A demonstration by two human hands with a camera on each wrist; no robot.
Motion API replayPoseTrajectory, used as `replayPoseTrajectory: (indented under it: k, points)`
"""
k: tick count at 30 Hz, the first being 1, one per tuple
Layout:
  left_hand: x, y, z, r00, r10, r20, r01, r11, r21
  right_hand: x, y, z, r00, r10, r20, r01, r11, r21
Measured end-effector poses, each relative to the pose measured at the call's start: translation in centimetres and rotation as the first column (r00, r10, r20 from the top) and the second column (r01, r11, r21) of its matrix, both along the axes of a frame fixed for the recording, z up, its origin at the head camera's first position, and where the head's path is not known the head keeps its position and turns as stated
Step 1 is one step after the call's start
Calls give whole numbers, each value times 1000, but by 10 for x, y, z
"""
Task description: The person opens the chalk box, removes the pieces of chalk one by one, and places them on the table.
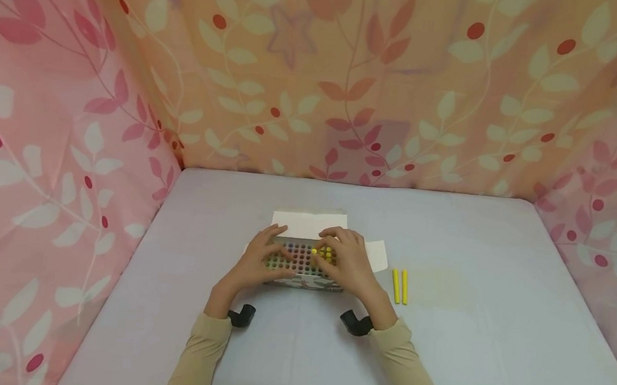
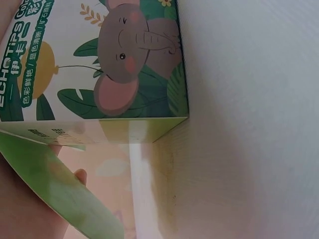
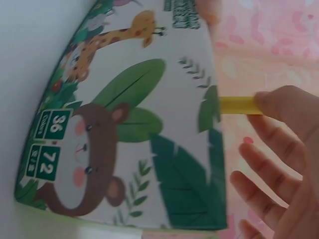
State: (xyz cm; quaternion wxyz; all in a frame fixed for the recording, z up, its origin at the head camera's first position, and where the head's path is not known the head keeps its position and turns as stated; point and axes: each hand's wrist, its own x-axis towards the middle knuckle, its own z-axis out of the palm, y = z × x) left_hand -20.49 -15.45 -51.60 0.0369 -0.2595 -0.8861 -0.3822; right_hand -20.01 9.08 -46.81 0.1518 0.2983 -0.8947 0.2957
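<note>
A box of chalk sticks (image 1: 304,283) stands with its lid up, showing a grid of many coloured round ends. My left hand (image 1: 258,263) holds the box's left part, thumb at the front edge and fingers across the top. Between the thumb and index finger of my right hand (image 1: 350,263) is a yellow chalk stick (image 3: 238,105), which rises above the box's edge in the right wrist view. Its lower part is hidden behind the printed front. The other right fingers are loosely bent. More yellow ends (image 1: 328,251) show close to the right hand.
Two yellow chalk sticks (image 1: 400,286) lie side by side on the white table (image 1: 495,334), right of the box. The raised white lid (image 1: 308,221) is behind the box. A side flap (image 1: 377,256) sticks out right, and a green flap (image 2: 55,184) left. Patterned curtains (image 1: 319,82) enclose the table.
</note>
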Motion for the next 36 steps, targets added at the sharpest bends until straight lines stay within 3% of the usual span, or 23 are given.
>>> replayPoseTrajectory:
  k: [7, 14, 23, 30, 36]
  points:
    - [0, 1, 1, 1000, -4, 9, 4, 1000, 14, 3, 2, 12, 999, -14, -29, 9, 986, -166]
    - [0, 0, -2, 1000, -4, 17, 3, 1000, 22, 5, 16, 24, 998, -28, -53, 10, 948, -317]
    - [1, 0, -1, 999, 3, 45, -4, 1000, 26, 1, 58, 38, 988, -141, -64, 109, 927, -358]
    - [1, 0, -1, 1000, 0, 27, 0, 1000, 22, -2, 97, 42, 968, -245, -48, 209, 900, -384]
    - [2, 0, -2, 999, 9, 33, -9, 1000, 14, -5, 124, 40, 955, -297, -22, 273, 904, -330]
